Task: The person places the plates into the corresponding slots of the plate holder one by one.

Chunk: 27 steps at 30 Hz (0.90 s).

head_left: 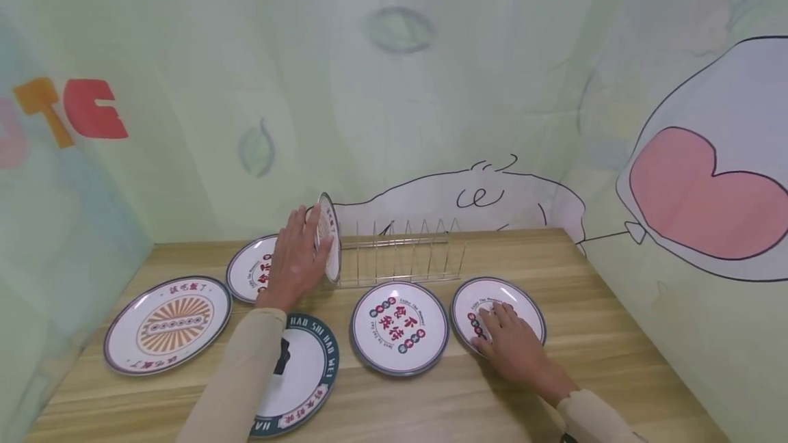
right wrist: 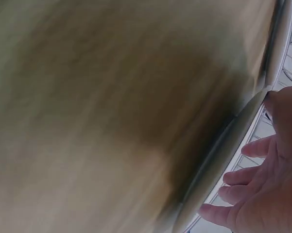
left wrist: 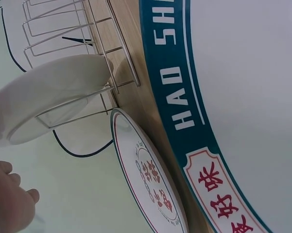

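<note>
A small white plate with red print stands on edge at the left end of a wire dish rack. My left hand is up against its printed face, fingers fairly straight and thumb out. In the left wrist view, the pale back of that plate leans between the rack's wires, and the fingertips show below it. Over at the right, my right hand lies over a white plate with a dark rim, fingers extended across it and thumb at the near edge.
Flat on the wooden table lie a sunburst plate, a green-rimmed plate, a red-lettered plate, and another lettered plate partly behind my left hand. A printed cloth wall rises directly behind the rack.
</note>
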Tool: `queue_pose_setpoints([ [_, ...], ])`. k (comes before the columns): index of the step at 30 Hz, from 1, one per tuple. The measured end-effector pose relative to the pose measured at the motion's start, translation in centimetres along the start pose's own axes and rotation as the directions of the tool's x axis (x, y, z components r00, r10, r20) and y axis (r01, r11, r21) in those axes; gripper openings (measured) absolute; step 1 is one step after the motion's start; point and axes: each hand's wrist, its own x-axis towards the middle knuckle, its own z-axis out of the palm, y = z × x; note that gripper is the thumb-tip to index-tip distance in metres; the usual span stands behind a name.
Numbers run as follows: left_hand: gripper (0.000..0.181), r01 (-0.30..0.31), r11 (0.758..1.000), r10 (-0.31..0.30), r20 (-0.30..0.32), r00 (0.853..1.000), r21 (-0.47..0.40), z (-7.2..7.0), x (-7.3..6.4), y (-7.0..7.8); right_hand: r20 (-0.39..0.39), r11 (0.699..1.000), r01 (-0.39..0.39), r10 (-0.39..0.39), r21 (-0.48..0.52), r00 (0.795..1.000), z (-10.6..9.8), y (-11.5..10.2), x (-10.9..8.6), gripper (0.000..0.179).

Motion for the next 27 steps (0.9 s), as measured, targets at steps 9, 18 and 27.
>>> queue_pose_setpoints([
  [9,0.065,-0.013,1.0,0.013,-0.013,1.0,-0.008,0.0,0.0,-0.1,0.051,0.999,0.048,-0.047,-0.017,0.998,1.3,0.1,-1.5,0.071],
  [18,0.064,0.017,0.999,-0.016,0.008,1.0,-0.032,-0.1,-0.1,-0.1,-0.049,0.984,0.105,-0.113,-0.141,0.992,2.8,-0.3,-1.9,0.057],
  [27,0.064,0.004,1.0,-0.004,-0.016,1.0,-0.027,0.0,0.1,0.0,-0.196,0.946,0.165,-0.224,-0.278,0.955,3.3,0.0,-2.4,0.045],
])
